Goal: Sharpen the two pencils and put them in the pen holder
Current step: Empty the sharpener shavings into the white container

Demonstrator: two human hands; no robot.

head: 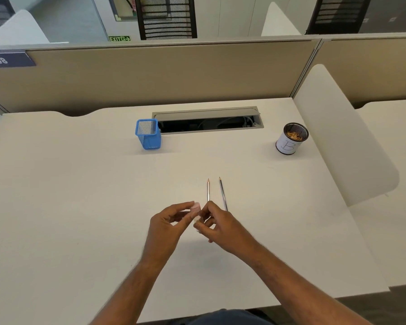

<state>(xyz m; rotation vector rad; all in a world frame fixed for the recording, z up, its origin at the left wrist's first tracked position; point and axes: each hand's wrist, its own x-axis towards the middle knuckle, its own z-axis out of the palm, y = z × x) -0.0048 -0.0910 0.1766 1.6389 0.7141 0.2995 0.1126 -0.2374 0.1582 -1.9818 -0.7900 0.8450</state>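
Note:
Two pencils lie side by side on the white desk [80, 207], tips pointing away from me: a light one [208, 190] and a dark one [222, 192] to its right. Just in front of them both my hands meet over a small pink sharpener [195, 206]. My left hand [168, 225] pinches its pink top, while my right hand [217, 225] grips its clear lower part, which holds some shavings. A blue mesh pen holder [148, 134] stands upright at the back, left of centre, with nothing showing inside it.
A round mesh cup [291, 139] wrapped in white paper marked "B" holds shavings at the back right. An open cable tray slot [209, 121] lies in the desk behind the holder. A beige partition wall [150, 73] closes the far edge; a white side divider [338, 141] stands on the right.

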